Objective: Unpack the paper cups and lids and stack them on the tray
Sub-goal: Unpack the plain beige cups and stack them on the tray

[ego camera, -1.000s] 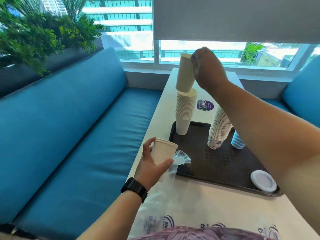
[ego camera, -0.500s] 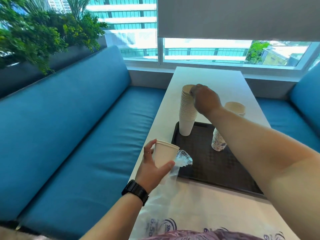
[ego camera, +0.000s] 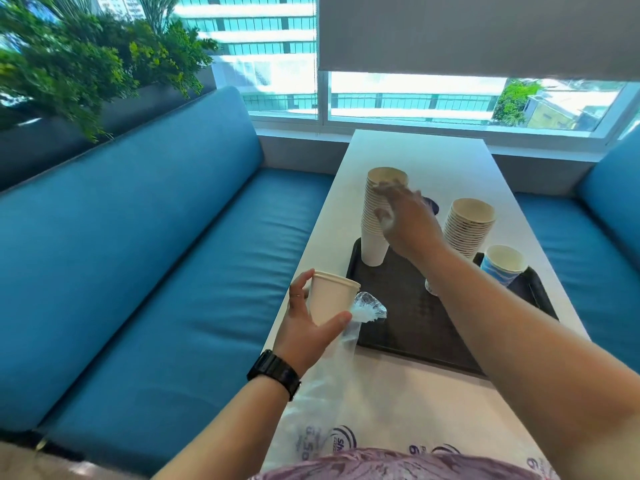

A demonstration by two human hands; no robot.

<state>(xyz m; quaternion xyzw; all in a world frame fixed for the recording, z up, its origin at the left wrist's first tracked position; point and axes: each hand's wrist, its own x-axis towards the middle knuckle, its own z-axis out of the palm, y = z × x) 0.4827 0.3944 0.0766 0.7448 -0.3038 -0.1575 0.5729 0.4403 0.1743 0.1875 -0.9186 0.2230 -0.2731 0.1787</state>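
- We see the right hand (ego camera: 410, 223) has let go of the cup it carried a second ago; that cup now tops the plain white cup stack (ego camera: 377, 216) on the tray (ego camera: 412, 327).
- Its fingers look loosely spread beside the stack, though blur hides contact.
- The left hand (ego camera: 308, 327) still grips a single white cup (ego camera: 330, 296) above the counter (ego camera: 398, 403), likely next.

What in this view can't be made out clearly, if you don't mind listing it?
Head view, the only one:
- Right hand: motion-blurred, so whether its fingers touch the plain stack is unclear.
- Patterned stack: its base is hidden behind the right forearm.
- Dark round thing on the table: mostly covered by the right hand.
- Bag print: cut off by the bottom edge.
- Tray: near right corner hidden by the forearm.
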